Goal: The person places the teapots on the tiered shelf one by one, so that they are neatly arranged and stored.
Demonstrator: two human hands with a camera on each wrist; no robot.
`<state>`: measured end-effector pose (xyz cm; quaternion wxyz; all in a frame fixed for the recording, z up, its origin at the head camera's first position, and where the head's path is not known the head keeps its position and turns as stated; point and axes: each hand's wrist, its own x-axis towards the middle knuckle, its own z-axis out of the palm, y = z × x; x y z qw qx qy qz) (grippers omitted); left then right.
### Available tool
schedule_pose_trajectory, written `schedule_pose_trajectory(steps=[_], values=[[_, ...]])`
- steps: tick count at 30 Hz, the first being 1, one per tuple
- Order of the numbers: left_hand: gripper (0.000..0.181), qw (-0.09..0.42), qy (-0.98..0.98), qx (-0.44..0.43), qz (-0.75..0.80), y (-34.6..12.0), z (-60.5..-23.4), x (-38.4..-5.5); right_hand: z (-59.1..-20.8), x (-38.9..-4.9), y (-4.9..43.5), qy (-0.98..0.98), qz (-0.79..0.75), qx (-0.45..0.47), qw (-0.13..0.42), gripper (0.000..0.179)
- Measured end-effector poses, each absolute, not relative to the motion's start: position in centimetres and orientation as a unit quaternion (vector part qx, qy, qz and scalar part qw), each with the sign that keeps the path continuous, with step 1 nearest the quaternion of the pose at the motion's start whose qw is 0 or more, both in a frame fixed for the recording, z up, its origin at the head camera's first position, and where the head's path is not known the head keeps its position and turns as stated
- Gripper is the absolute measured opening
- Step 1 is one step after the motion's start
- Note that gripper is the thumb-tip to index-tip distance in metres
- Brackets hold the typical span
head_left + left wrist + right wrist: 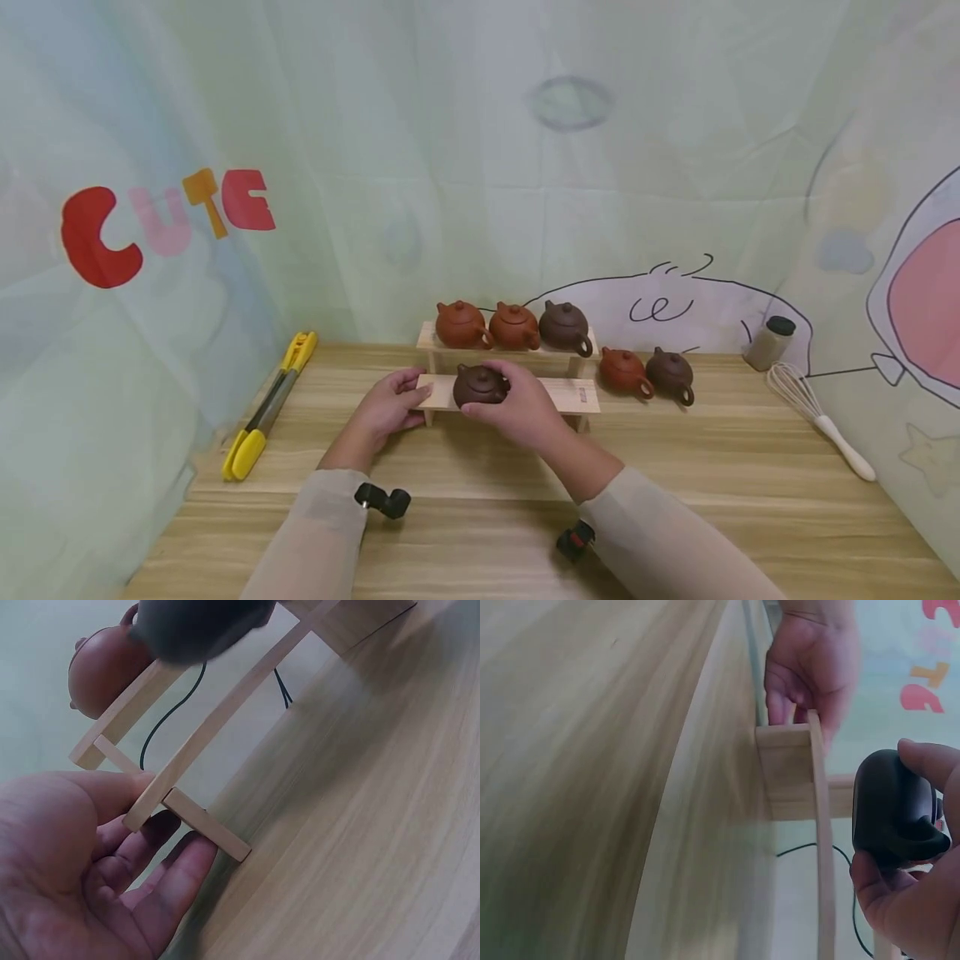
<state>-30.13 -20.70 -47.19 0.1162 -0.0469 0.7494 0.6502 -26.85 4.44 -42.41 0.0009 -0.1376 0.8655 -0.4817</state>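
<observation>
My right hand [525, 404] holds a dark brown teapot [477, 387] between thumb and fingers, over the left part of the front wooden stand [551, 393]. In the right wrist view a gap shows between this teapot [889, 802] and the board [823, 825]. My left hand [392, 406] grips the left end of that stand, thumb on the board and fingers curled under it by the leg [206, 823]. Behind, on the rear wooden stand [427, 335], sit two reddish teapots [459, 325] [513, 326] and one dark teapot [564, 326].
Right of the stands, a reddish teapot [622, 372] and a dark teapot [669, 374] stand on the table [480, 483]. Farther right are a black-lidded jar [770, 343] and a whisk [821, 417]. Yellow-and-black tongs [272, 406] lie at the left. Printed curtains [420, 125] enclose the table.
</observation>
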Motion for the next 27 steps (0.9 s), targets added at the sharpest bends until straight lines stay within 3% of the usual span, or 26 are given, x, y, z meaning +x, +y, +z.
schedule_pose_trajectory(steps=[18,27], values=[[0.063,0.117,0.752,-0.045,0.647,-20.9,-47.0,-30.1,-43.0,-28.6,1.3,0.875,-0.46,-0.148,-0.013,0.076],[0.064,0.119,0.751,-0.042,0.649,-20.8,-47.0,-30.1,-41.9,-26.4,3.9,0.869,-0.481,-0.117,0.004,0.072]])
